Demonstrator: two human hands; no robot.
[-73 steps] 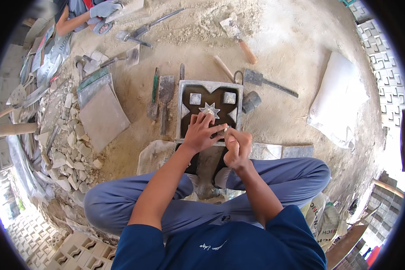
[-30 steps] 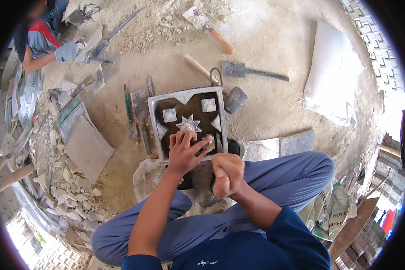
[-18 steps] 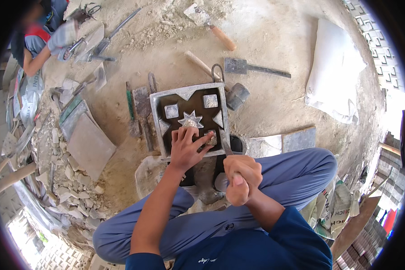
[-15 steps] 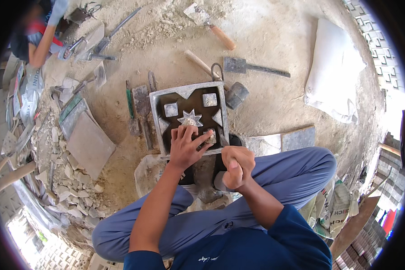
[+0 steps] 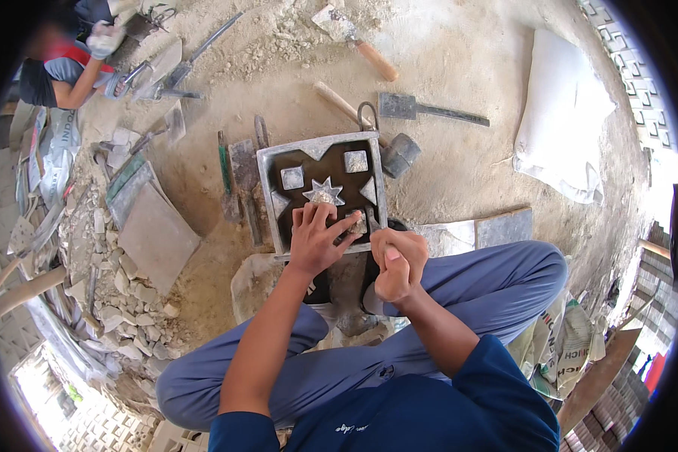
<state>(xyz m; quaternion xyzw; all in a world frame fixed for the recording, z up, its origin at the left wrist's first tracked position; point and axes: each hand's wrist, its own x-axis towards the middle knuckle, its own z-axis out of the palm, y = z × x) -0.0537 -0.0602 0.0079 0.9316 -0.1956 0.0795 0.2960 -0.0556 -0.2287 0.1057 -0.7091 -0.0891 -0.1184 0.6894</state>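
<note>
left hand point(image 5: 318, 239) flat on square mould point(image 5: 325, 190), right hand point(image 5: 399, 260) fisted beside, perhaps gripping something

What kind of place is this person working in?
Probably an outdoor workshop or building yard where patterned cement tiles are made by hand. The left hand presses into a square metal mould on sandy ground, masonry hammers lie around it, and broken tile rubble is piled at the left.

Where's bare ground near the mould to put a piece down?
Bare sand lies right of the square mould, between the flat chisel and the white sack. Left of the mould, hand tools, a slab and rubble crowd it.
</note>
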